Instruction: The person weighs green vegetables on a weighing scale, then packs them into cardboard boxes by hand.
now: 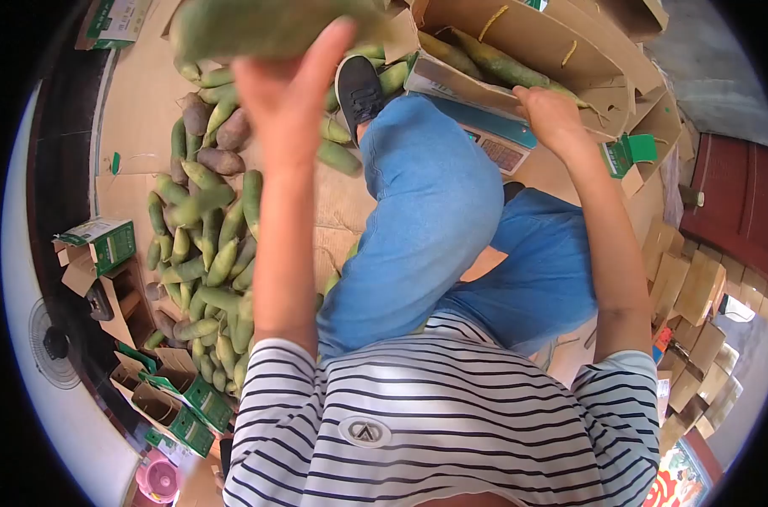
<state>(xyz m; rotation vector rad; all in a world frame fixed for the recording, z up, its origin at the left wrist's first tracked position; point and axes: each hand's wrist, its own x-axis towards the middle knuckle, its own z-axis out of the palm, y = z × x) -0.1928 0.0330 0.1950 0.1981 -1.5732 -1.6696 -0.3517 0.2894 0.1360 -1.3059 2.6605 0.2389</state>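
Observation:
Raised at the top left, my left hand point(284, 97) is closed on a large green radish point(270, 29), blurred by motion. My right hand point(553, 118) grips the near edge of an open cardboard box point(452, 78), fingers over its rim. Inside the box lie several long green radishes point(506, 63), and yellow cord loops hang on its far wall. Beneath the box shows a blue digital scale point(498, 127) with a keypad. A big heap of green radishes point(219, 262) spreads on the floor to my left, with some purplish ones point(221, 160) among them.
My shoe point(360, 89) stands between the heap and the box. Open green-and-brown cartons point(177, 406) line the left side, near a fan point(53, 342). Stacked cardboard point(688, 287) leans at the right, beside a dark red panel point(735, 203).

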